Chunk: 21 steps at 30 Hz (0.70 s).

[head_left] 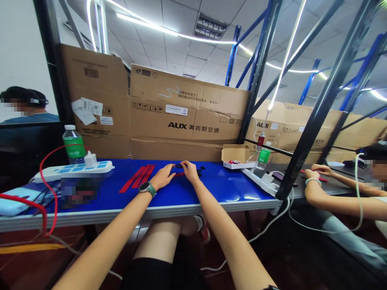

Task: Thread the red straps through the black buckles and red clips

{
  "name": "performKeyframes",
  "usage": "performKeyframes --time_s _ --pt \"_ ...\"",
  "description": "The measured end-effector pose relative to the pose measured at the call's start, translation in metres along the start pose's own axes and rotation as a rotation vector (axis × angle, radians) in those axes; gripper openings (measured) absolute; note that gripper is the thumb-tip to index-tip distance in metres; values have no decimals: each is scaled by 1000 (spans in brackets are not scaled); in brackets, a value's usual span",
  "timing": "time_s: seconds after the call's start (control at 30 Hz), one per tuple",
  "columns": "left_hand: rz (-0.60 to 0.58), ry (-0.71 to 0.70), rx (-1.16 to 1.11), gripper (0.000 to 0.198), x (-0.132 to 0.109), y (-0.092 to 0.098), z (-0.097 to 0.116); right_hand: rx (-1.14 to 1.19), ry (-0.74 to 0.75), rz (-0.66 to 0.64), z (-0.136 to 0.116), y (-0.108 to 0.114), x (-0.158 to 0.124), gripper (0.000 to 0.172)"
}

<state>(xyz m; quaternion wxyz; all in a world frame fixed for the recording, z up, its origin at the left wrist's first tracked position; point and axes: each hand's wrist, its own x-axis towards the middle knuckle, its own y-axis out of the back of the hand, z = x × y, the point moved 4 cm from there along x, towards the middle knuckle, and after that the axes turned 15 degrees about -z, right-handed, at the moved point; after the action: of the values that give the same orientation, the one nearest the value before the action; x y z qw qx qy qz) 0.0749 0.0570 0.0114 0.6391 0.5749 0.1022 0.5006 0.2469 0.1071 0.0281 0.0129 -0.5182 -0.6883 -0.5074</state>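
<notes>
Left hand [162, 178] and right hand [190, 171] close together over the bench [225, 186], fingertips drawn in around a small dark piece [178, 165]. Thumb and forefinger of left hand slightly parted; fingers of right hand bent, narrow, beside the dark piece. Actual grip of either: impossible to tell. Short red piece [179, 174] between both hands, nearer the front edge. Black pieces [202, 168] just right of right hand; long red strips [139, 177] flat to the left, near the wristwatch [145, 187].

Front limit: metal edge trim [175, 208] beneath both forearms. Rear limit: AUX cardboard panel [193, 117]. Side limits: left power strip [48, 174], right power strip [258, 180]. Widest working room: blue stretch right of the black pieces, before the small open carton [237, 164].

Partly hidden by fingers: dark piece and short red piece. Pixelated beyond recognition: object [80, 190] at left. Cut off at right: co-worker [329, 189].

Surface: glossy blue, with light reflections. Beyond: dark rack post [302, 137], tiled ceiling [178, 16], LED strip [148, 23].
</notes>
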Motion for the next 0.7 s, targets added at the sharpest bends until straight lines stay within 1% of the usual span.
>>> performKeyframes --time_s 0.07,0.1,0.17,0.23,0.27,0.3,0.37,0.43,0.47,0.53,0.6,0.63,0.7 --pt "76 12 -105 46 0 6 0 75 30 -10 -2 -3 1 19" --pt "96 13 -147 42 0 9 0 102 40 -32 -3 -5 1 19" --pt "132 20 -194 29 0 15 2 126 50 -84 -7 -9 0 19" --pt "199 76 -205 17 -3 23 0 80 58 -133 -12 -13 -2 23" --pt "243 122 -203 15 -4 27 -2 26 75 -169 -15 -15 -4 25" --pt "287 173 -195 14 -7 30 -4 -44 107 -220 -20 -18 -6 28" --pt "357 278 -162 17 -12 36 -10 -199 209 -371 -31 -28 -9 32" --pt "388 370 -125 19 -15 39 -15 -329 308 -523 -44 -37 -13 28" --pt "399 412 -114 20 -17 40 -18 -383 335 -570 -50 -40 -14 25" --pt "424 494 -104 20 -20 42 -22 -489 349 -601 -59 -43 -15 23" --pt "461 567 -108 20 -23 44 -24 -579 331 -585 -65 -42 -16 23" --pt "476 592 -117 21 -24 45 -25 -610 316 -571 -66 -41 -16 25" --pt "487 601 -137 26 -26 47 -24 -624 306 -551 -68 -40 -17 29"
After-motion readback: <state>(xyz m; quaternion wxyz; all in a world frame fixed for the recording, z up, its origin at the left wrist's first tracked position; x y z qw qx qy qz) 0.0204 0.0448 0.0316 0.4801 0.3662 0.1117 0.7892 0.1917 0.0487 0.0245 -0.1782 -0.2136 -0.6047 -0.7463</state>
